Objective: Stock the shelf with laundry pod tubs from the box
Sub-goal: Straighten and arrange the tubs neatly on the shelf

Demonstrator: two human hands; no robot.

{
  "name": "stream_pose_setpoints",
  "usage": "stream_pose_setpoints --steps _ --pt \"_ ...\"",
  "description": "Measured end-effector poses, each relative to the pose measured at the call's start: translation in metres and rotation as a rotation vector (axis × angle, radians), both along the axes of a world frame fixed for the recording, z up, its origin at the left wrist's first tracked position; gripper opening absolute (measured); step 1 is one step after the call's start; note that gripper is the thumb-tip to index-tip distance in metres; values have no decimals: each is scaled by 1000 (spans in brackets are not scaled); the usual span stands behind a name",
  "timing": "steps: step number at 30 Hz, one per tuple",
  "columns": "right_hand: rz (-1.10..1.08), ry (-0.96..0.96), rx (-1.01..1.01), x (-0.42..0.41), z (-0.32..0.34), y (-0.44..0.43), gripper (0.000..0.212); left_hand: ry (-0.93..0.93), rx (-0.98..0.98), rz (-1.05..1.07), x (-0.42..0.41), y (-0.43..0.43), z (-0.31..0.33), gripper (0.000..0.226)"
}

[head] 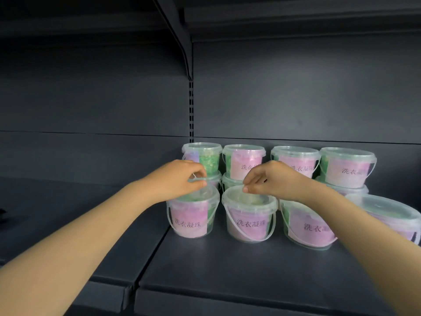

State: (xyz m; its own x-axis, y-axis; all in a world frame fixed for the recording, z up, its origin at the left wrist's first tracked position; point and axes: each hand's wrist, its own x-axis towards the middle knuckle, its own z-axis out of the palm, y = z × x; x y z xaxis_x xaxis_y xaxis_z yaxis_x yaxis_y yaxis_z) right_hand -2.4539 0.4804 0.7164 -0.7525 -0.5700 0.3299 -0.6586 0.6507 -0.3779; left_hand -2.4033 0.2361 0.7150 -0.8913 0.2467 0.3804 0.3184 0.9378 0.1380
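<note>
Dark shelf: left hand pinches green-filled tub.

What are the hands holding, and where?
The left hand pinches the front-left tub by its lid rim; the right hand pinches the second front tub likewise.

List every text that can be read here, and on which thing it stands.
"洗衣凝珠": label of front left tub.
"洗衣凝珠": label of front middle tub.
"洗衣", rest behind the right arm: front third tub.
"洗衣", rest behind the right hand: top back tub, second from left.
"洗衣", rest blurred: top back tubs, third and fourth.
Other labels: turned away or hidden.
</note>
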Motion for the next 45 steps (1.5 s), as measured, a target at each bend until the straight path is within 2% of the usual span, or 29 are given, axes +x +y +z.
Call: stream_pose_setpoints --steps 4,7,12,14,16,18,21,23,27,31,34,36,39,43,45 --pt "1 66 18 -18 23 -16 18 132 51 25 -19 -17 17 18" --pt "-2 129 38 -35 43 -38 18 138 81 124 -36 -39 21 20" --pt "4 248 100 -61 67 -86 33 -97 -4 247 -72 -73 9 51" --pt "19 287 158 -72 69 -107 40 -172 83 245 -86 -81 -2 67" --pt "5 320 222 -82 68 -128 51 -260 264 186 -99 -83 -15 76" --pt "-27 346 269 -91 64 -145 59 -368 457 67 -109 -80 -27 73" --pt "-78 347 353 -99 58 -161 59 -451 635 -96 -121 -72 -40 65" --pt "-92 342 382 -102 53 -164 56 -444 700 -161 -126 -65 -44 60" --pt "-54 354 312 -109 48 -161 56 -393 767 -204 -135 -60 -49 43" --pt "44 255 271 -110 51 -153 49 -354 780 -213 -141 -67 -54 44" --pt "76 163 234 -110 55 -145 44 -349 754 -165 -148 -71 -57 75" --pt "97 112 212 -112 56 -141 41 -353 757 -155 -153 -74 -59 80" --pt "151 -17 156 -114 58 -131 34 -407 765 -188 -156 -77 -58 86" --pt "201 -192 140 -114 63 -113 35 -536 783 -274 -157 -82 -53 113" --pt "181 -214 153 -111 67 -111 32 -577 767 -304 -156 -82 -50 118"
